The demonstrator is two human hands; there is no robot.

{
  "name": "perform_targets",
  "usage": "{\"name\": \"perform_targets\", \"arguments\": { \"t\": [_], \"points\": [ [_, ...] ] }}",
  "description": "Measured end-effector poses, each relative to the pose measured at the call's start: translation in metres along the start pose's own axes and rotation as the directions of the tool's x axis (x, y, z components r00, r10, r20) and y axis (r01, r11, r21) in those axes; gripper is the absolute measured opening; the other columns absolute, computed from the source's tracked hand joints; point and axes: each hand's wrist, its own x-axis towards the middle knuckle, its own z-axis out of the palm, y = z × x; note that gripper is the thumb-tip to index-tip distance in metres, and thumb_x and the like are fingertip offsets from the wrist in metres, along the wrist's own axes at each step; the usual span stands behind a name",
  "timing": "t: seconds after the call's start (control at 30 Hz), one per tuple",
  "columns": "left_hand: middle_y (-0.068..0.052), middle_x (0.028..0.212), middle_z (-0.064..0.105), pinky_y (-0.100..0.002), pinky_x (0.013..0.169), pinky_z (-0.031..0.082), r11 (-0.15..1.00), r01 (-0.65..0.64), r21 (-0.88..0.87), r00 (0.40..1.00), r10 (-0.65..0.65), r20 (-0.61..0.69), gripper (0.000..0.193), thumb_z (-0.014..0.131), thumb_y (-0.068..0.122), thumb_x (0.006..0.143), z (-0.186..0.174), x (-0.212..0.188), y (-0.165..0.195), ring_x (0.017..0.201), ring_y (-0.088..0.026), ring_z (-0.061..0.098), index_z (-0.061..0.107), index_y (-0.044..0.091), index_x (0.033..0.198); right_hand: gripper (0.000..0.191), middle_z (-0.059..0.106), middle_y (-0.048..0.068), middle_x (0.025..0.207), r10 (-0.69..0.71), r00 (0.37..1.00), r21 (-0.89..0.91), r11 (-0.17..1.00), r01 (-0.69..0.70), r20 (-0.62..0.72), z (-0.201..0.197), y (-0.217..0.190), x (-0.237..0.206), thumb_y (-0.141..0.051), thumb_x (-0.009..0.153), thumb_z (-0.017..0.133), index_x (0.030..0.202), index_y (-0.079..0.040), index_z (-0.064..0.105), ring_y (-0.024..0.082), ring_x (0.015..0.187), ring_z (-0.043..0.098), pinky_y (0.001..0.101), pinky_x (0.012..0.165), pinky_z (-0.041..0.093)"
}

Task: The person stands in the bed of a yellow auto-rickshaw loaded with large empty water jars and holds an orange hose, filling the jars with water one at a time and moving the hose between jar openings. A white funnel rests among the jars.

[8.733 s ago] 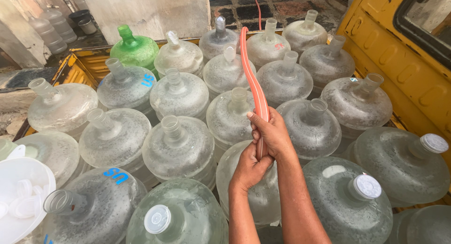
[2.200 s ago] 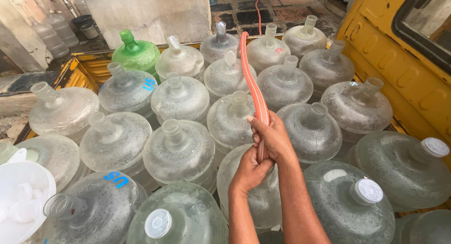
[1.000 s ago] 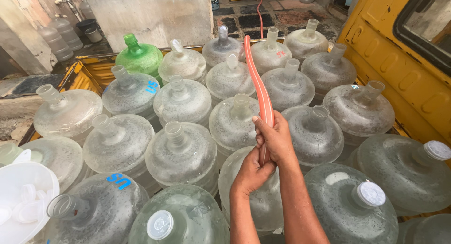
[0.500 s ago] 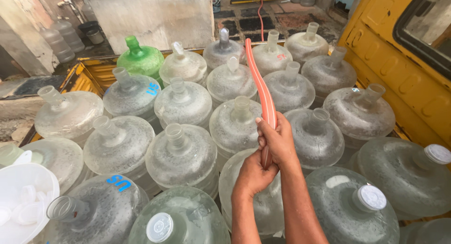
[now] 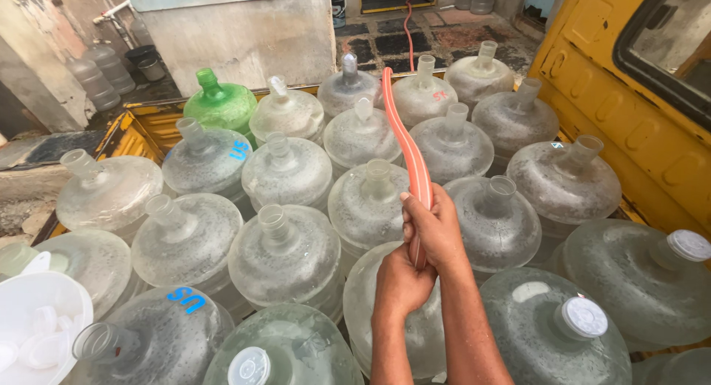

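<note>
Head view, looking down: both hands close around a long, flexible orange-red rubber hose (image 5: 412,163), the right hand (image 5: 435,226) wrapped higher on it with the thumb pressed along its side, the left hand (image 5: 401,280) clenched just below, where the hose's lower end disappears between the palms. From this double grip the hose rises away from the person, arches over the packed rows of large, round, clear plastic water jugs (image 5: 285,255) and runs on toward the tiled floor (image 5: 437,40) beyond. The hose end sits directly over the frosted jug (image 5: 422,333) nearest the person's forearms, whose neck is hidden by the hands, so I cannot tell whether the end is inside it. Doing this well seems to call for keeping the hose end plumb over that neck, both hands firm so the springy hose does not whip aside, and no kink in the arch. Around it stand open-necked jugs, two white-capped jugs (image 5: 585,318) to the right, one green plastic jug (image 5: 220,103) at the far left row, a white plastic basin of loose caps (image 5: 41,329) at the left edge, and a yellow metal vehicle wall (image 5: 629,133) on the right.
</note>
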Motion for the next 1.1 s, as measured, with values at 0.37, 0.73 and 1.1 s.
{"name": "perform_targets", "arguments": {
  "t": [0.37, 0.73, 1.1],
  "points": [
    [-0.015, 0.087, 0.077, -0.046, 0.074, 0.055, 1.000, -0.025, 0.005, 1.000, 0.025, -0.005, 0.026, 0.070, 0.027, 0.081, -0.001, -0.001, 0.003, 0.086, -0.034, 0.075, 0.071, 0.007, 0.097, 0.024, 0.065, 0.003, 0.078, 0.039, 0.998, -0.025, 0.999, -0.038, 0.052, -0.003, 0.007, 0.007, -0.015, 0.092, 0.068, 0.110, -0.004, 0.058, 0.010, 0.056, 0.060, 0.0252, 0.048, 0.050],
    [-0.021, 0.081, 0.075, -0.045, 0.071, 0.056, 0.999, -0.050, -0.008, 0.999, 0.050, -0.019, 0.024, 0.070, 0.022, 0.081, 0.007, 0.002, -0.020, 0.081, -0.036, 0.076, 0.070, -0.001, 0.089, 0.028, 0.061, 0.003, 0.075, 0.102, 0.989, 0.043, 0.993, -0.107, 0.110, -0.008, 0.011, 0.002, -0.023, 0.095, 0.072, 0.104, -0.002, 0.055, 0.010, 0.052, 0.055, 0.0273, 0.042, 0.046],
    [-0.016, 0.079, 0.075, -0.042, 0.069, 0.055, 0.993, -0.010, -0.117, 0.998, 0.017, 0.054, 0.023, 0.070, 0.020, 0.083, 0.002, 0.003, -0.022, 0.076, -0.027, 0.075, 0.068, -0.001, 0.092, 0.025, 0.060, 0.003, 0.071, 0.194, 0.980, 0.082, 0.977, -0.197, 0.048, -0.002, 0.008, 0.003, -0.029, 0.098, 0.064, 0.107, -0.007, 0.057, 0.011, 0.050, 0.053, 0.0282, 0.042, 0.045]
  ]
}}
